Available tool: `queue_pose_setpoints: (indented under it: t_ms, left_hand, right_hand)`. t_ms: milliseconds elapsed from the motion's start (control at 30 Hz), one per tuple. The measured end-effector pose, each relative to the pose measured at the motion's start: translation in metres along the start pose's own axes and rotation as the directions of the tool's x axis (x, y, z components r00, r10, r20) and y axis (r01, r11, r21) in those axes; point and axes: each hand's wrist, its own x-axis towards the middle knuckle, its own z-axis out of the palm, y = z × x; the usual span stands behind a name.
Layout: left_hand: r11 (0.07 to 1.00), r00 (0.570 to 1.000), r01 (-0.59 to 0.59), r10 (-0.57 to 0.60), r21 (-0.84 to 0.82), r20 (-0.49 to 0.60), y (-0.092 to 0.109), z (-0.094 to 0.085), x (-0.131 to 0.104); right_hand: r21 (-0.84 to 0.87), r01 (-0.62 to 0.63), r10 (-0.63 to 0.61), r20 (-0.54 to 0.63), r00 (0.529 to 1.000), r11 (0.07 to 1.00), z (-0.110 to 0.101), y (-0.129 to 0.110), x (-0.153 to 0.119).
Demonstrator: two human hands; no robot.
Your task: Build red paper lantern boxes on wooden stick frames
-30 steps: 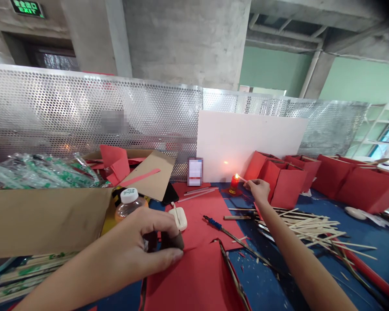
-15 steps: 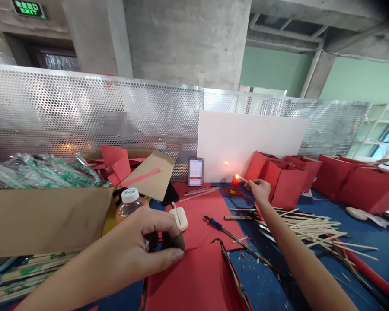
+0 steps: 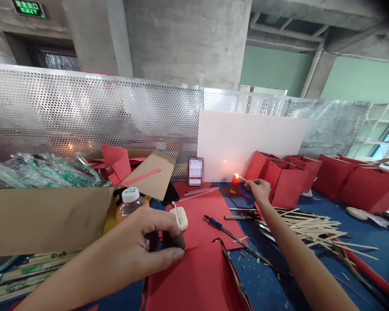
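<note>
Right arm (image 3: 288, 242) outstretched, left hand (image 3: 139, 246) curled

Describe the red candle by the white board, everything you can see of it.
The red candle is short, looks like wax, and stands upright and lit with a small orange flame. It sits on a red patch on the blue table, before the white board. The right hand holds a thin stick with its tip at the flame.

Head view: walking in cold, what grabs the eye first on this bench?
The lit red candle at the back of the blue table, glowing before a white board, draws the eye; the right hand holds a thin wooden stick to its flame. Nearer, the left hand grips a small dark object on a red paper sheet, with pale wooden sticks scattered at right.
</note>
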Motion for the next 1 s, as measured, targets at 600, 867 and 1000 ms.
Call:
queue_pose_setpoints:
  t_ms: [600,867,1000]
  left_hand:
    - [0.999,1.000,0.001,-0.001,0.033,-0.002,0.002,-0.001,-0.002]
    - [0.999,1.000,-0.025,0.025,0.031,0.007,0.003,-0.002,-0.003]
    - [0.999,1.000,-0.021,0.021,0.042,-0.006,0.004,-0.002,-0.005]
  right_hand:
    - [0.032,0.032,-0.033,0.005,0.999,0.999,-0.002,-0.022,-0.015]
    - [0.225,0.317,-0.335,0.046,0.941,0.922,-0.003,-0.101,-0.049]
    - [0.386,0.497,-0.549,0.029,0.835,0.777,-0.020,-0.154,-0.116]
